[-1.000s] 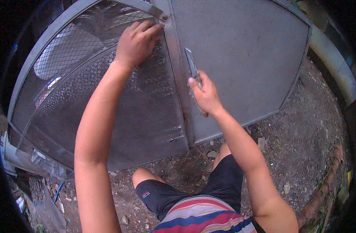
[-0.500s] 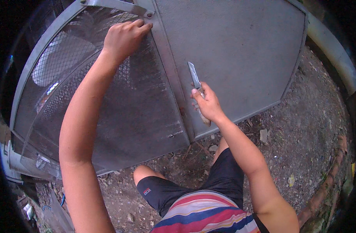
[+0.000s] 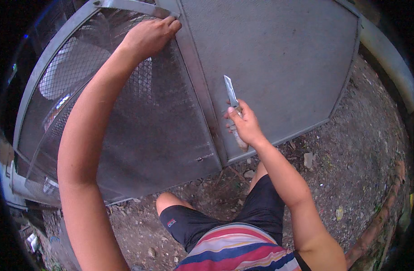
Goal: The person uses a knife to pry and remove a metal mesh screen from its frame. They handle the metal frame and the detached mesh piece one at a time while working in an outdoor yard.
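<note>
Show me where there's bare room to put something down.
The ground between the gray panel and the long brown pole is mostly open, with scattered stones. A hand might pass right of the knife. It's crowded around the left hand, by the metal bar and mesh.

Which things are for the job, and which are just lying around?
Being used:
- knife, in the right hand
- dark mesh, left hand at its top
- grey metal frame

Just lying about:
- pale chunk
- yellowish scrap
</note>
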`<state>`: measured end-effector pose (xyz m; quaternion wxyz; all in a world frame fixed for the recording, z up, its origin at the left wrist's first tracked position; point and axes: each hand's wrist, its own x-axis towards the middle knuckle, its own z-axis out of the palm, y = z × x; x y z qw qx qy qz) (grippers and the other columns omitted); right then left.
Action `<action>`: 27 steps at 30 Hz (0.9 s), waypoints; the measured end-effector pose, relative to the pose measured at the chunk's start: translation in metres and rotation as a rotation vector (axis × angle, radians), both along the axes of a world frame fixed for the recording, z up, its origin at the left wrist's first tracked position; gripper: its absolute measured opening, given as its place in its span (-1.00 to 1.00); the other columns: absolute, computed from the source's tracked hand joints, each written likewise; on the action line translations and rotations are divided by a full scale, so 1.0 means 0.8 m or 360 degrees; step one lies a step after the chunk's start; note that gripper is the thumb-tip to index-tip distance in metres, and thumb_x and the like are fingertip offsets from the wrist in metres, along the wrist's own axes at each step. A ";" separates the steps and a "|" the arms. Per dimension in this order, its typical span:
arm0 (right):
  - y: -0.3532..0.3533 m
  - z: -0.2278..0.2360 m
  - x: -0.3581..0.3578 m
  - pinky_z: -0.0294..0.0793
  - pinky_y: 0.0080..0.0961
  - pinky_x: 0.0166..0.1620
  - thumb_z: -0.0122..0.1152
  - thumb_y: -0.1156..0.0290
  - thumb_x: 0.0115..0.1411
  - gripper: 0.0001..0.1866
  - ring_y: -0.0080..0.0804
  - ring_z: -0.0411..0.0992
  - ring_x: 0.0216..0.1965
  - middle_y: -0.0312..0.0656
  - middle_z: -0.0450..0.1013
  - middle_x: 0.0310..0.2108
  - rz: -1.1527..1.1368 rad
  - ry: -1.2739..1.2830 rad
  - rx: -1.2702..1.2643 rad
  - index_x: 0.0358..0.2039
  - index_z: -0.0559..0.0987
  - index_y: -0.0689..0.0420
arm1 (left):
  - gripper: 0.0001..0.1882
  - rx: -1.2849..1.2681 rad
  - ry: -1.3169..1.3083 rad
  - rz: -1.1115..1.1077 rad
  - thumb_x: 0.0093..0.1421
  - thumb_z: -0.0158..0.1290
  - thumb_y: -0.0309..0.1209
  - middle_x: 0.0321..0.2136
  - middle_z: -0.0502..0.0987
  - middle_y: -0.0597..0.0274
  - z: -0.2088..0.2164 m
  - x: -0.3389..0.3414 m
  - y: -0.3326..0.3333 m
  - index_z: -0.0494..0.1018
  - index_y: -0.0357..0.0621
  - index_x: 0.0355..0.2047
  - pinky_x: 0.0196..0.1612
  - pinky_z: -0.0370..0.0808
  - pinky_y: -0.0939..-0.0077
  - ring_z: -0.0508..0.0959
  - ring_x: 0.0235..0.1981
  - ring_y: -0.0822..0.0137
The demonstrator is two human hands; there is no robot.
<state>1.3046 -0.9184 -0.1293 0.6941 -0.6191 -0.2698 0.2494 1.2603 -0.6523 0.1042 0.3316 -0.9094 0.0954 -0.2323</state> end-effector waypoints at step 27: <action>0.134 0.140 -0.026 0.39 0.07 -0.11 -0.04 0.25 0.25 -0.59 0.33 0.42 -0.20 0.33 0.45 -0.29 -0.0399 -0.1090 0.0036 -0.12 0.35 0.40 | -0.78 -0.0741 -0.0660 -0.0113 0.08 0.16 -0.21 -0.28 0.57 0.24 -0.025 -0.033 -0.005 0.61 0.04 -0.29 -0.15 0.49 0.29 0.56 -0.21 0.10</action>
